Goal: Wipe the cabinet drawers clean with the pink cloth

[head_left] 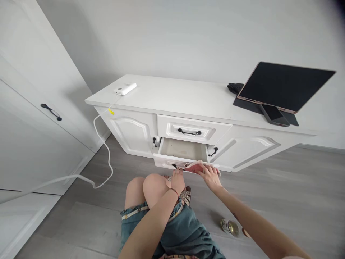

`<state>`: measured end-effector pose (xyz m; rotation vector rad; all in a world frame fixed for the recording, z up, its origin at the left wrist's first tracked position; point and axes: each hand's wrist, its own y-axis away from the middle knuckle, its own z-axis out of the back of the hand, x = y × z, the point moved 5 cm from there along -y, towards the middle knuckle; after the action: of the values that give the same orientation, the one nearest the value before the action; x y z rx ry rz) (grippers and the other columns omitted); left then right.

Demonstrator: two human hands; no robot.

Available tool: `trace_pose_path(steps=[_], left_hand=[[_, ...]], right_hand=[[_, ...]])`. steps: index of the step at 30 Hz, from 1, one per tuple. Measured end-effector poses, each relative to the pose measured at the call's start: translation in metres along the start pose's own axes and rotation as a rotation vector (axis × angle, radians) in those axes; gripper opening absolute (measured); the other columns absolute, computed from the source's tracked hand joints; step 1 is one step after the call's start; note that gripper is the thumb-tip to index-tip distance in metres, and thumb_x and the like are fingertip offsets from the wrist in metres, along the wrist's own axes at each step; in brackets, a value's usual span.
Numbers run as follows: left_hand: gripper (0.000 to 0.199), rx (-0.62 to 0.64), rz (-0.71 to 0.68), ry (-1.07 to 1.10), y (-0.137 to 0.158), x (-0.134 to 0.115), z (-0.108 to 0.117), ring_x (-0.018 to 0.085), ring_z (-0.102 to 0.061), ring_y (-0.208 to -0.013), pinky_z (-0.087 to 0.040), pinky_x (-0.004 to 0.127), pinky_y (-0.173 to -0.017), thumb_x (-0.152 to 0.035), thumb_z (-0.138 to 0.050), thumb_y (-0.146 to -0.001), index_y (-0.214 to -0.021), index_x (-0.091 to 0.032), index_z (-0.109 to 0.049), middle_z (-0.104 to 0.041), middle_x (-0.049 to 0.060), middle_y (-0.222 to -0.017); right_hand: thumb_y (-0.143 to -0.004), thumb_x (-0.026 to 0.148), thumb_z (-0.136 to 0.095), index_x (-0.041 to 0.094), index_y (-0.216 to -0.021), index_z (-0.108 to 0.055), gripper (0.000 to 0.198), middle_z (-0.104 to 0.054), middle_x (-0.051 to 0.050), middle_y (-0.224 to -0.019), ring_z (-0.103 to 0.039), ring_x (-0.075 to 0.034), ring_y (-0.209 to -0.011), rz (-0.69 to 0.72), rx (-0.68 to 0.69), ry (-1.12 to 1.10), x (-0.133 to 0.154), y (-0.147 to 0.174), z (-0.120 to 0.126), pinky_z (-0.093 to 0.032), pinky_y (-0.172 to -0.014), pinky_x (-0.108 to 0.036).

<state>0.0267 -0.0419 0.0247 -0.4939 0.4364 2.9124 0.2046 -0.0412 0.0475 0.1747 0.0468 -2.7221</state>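
The lower drawer [183, 148] of a white cabinet stands pulled out, its pale inside showing some small marks. My left hand [177, 181] is at the drawer's front, fingers closed at its black handle [174, 166]; the fingertips are partly hidden. In my right hand [211, 177] is a pink and white cloth [194, 166], pressed against the right part of the drawer's front edge. Above, the upper drawer [194, 129] is closed.
On the cabinet top [178, 93] are a white device [126, 89] with a cable, a tablet [285, 86] on a stand, a phone [274, 114] and a black item [235, 87]. A glass jar [232, 228] lies on the floor beside my right forearm. A wardrobe [32, 118] stands left.
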Motion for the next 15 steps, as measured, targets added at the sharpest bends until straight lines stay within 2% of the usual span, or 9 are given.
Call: trace_pose_path(steps=[4, 9, 12, 15], left_hand=[[0.065, -0.038, -0.005, 0.055, -0.002, -0.002, 0.003, 0.028, -0.031, -0.142, -0.040, 0.040, -0.108, -0.001, -0.051, -0.073, -0.138, -0.009, -0.046, -0.048, 0.017, -0.146], [0.059, -0.041, -0.014, 0.077, -0.001, -0.005, 0.008, 0.024, -0.030, -0.144, -0.037, 0.039, -0.110, 0.000, -0.045, -0.076, -0.135, -0.008, -0.048, -0.050, 0.016, -0.144], [0.057, -0.027, -0.012, 0.081, -0.001, -0.005, 0.010, 0.023, -0.032, -0.143, -0.039, 0.038, -0.108, 0.000, -0.043, -0.078, -0.134, -0.008, -0.048, -0.050, 0.017, -0.144], [0.059, -0.023, -0.017, 0.084, -0.003, -0.004, 0.009, 0.024, -0.032, -0.143, -0.040, 0.041, -0.108, 0.000, -0.044, -0.077, -0.136, -0.009, -0.047, -0.048, 0.017, -0.146]], right_hand=[[-0.092, 0.018, -0.042, 0.035, -0.112, -0.070, 0.038, -0.051, -0.008, -0.137, -0.042, -0.033, -0.120, -0.214, -0.126, -0.026, -0.019, 0.023, -0.012, -0.036, -0.097, -0.048], [-0.092, 0.016, -0.033, 0.022, -0.112, -0.067, 0.040, -0.047, -0.015, -0.129, -0.047, -0.029, -0.116, -0.571, -0.277, -0.221, -0.018, 0.039, -0.042, -0.043, -0.093, -0.041], [-0.088, 0.013, -0.031, 0.015, -0.123, -0.055, 0.042, -0.042, -0.021, -0.131, -0.047, -0.030, -0.120, -0.766, -0.240, -0.375, -0.006, 0.033, -0.060, -0.046, -0.090, -0.040], [-0.087, 0.017, -0.034, 0.008, -0.136, -0.037, 0.049, -0.038, -0.028, -0.132, -0.052, -0.035, -0.116, -0.935, -0.155, -0.467, 0.006, 0.022, -0.073, -0.048, -0.088, -0.046]])
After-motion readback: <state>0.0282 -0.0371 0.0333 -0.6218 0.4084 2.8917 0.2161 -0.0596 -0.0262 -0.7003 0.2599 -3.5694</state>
